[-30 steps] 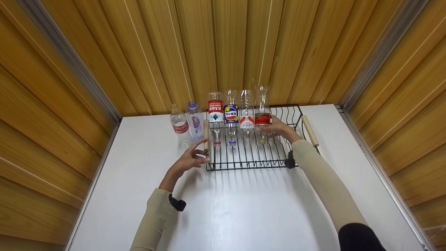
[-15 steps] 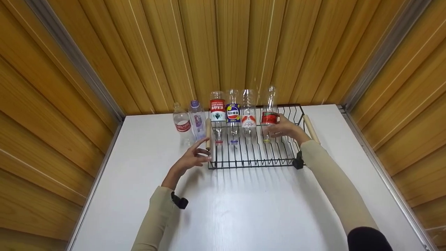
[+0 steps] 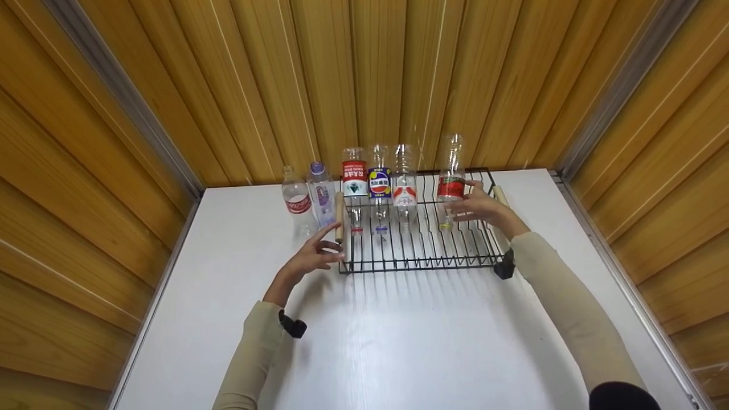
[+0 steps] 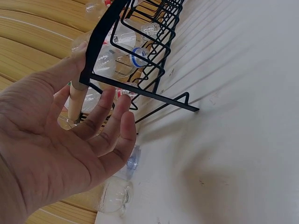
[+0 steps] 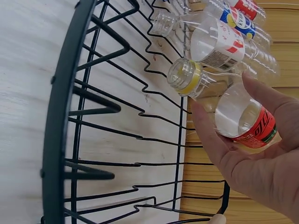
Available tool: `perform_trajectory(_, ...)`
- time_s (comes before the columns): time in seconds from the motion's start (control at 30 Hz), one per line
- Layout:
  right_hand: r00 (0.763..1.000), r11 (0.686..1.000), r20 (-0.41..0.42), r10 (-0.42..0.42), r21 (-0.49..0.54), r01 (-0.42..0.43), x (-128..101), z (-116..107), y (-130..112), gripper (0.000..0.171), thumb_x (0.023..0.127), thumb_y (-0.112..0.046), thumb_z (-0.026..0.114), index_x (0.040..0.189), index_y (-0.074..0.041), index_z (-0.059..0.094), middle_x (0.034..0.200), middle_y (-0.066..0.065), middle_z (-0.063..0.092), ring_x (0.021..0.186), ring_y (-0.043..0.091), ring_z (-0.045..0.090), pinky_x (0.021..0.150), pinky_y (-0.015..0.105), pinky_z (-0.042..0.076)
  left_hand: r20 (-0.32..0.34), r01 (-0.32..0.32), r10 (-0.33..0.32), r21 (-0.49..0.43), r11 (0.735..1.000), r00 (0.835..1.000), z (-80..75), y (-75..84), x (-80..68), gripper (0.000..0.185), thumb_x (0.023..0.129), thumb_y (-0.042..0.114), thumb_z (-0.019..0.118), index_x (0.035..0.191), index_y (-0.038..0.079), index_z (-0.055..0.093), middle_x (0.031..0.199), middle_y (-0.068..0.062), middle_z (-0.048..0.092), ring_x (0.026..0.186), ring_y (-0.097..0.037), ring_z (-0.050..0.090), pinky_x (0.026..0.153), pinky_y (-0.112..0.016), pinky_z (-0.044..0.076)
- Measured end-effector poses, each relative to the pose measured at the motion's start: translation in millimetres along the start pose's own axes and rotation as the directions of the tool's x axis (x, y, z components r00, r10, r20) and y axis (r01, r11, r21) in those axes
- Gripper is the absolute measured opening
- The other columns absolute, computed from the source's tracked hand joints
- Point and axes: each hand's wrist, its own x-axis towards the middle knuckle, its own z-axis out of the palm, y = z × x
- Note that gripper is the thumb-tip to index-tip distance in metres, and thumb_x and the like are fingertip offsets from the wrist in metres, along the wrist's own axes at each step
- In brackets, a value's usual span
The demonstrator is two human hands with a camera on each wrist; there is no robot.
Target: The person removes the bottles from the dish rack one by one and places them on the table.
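A black wire rack [image 3: 421, 265] with wooden handles stands at the back of the white table [image 3: 398, 341]. Three bottles stand neck down in its left part: a red-label one [image 3: 353, 173], a blue-label one [image 3: 379, 183] and a clear one [image 3: 404, 193]. My right hand [image 3: 477, 208] grips a fourth clear bottle with a red label [image 3: 451, 185], neck down over the rack's right part; its yellow-ringed mouth [image 5: 182, 74] hangs just above the wires. My left hand [image 3: 313, 255] rests open against the rack's left wooden handle [image 4: 74, 100], fingers nearly straight.
Two capped bottles stand upright on the table left of the rack, a red-label one [image 3: 297, 202] and a purple-capped one [image 3: 322, 193]. Wooden panel walls close in the back and both sides. White tabletop stretches in front of the rack.
My right hand has carried the red-label bottle to the right along the rack, away from the three standing bottles. The left hand has stayed at the handle.
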Motion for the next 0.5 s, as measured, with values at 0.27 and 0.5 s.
perform_trajectory(0.27, 0.999, 0.995, -0.019, -0.042, 0.085, 0.043, -13, -1, 2, 0.092, 0.098, -0.012, 0.067, 0.153, -0.006, -0.006, 0.154, 0.029, 0.034, 0.098, 0.012, 0.069, 0.099, 0.035, 0.057, 0.008, 0.001, -0.001, 0.005, 1.0, 1.0, 0.7, 0.9, -1.0, 0.082, 0.095, 0.009, 0.071, 0.162, 0.03, 0.029, 0.138, -0.026, 0.058, 0.118, -0.031, 0.064, 0.1, -0.061, 0.052)
perform_trajectory(0.5, 0.992, 0.977, 0.004, -0.127, 0.17, 0.125, -26, 4, 3, 0.081, 0.098, -0.018, 0.069, 0.154, -0.014, 0.01, 0.129, 0.002, 0.057, 0.105, 0.013, 0.068, 0.097, 0.031, 0.057, 0.008, -0.002, 0.002, 0.003, 1.0, 1.0, -0.6, 0.3, -0.1, 0.082, 0.094, 0.01, 0.072, 0.161, 0.03, 0.03, 0.136, -0.025, 0.059, 0.11, -0.026, 0.066, 0.099, -0.06, 0.053)
